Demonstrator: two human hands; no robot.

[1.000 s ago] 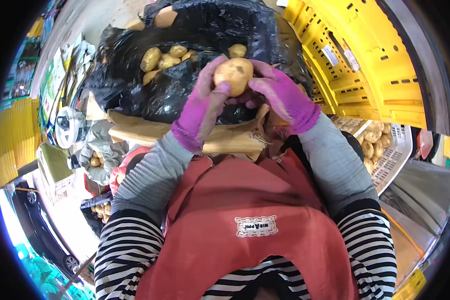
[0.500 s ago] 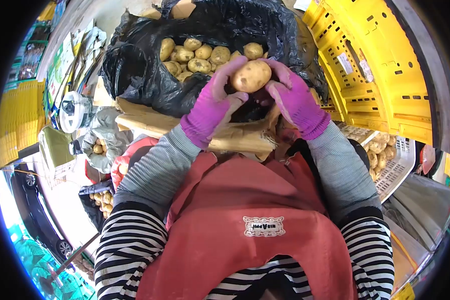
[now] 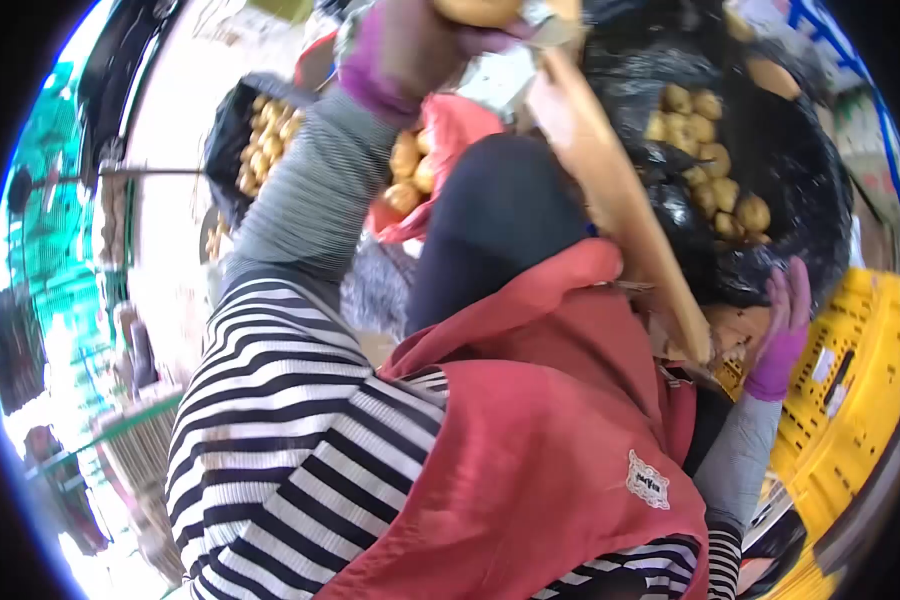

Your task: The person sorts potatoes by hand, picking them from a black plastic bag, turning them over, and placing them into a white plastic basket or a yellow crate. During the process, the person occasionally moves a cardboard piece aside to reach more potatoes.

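My left hand (image 3: 415,50), in a purple and grey glove, is at the top of the view with its fingers round a large potato (image 3: 478,8), which is cut off by the frame edge. My right hand (image 3: 792,305), gloved the same way, is at the right with its fingers stretched out and nothing in them. It is beside the black plastic liner (image 3: 810,220) of a box. Inside the liner lie several potatoes (image 3: 722,195). The box's cardboard flap (image 3: 630,200) stands between the liner and my knee.
A red bag (image 3: 460,125) and a black bag (image 3: 232,130), both with several potatoes, lie beyond my left arm. At the lower right is a yellow plastic crate (image 3: 850,400). Green netting (image 3: 45,210) hangs at the far left.
My view has turned to the left. My left hand has carried the potato away from the lined box. My right hand has let go of it and opened.
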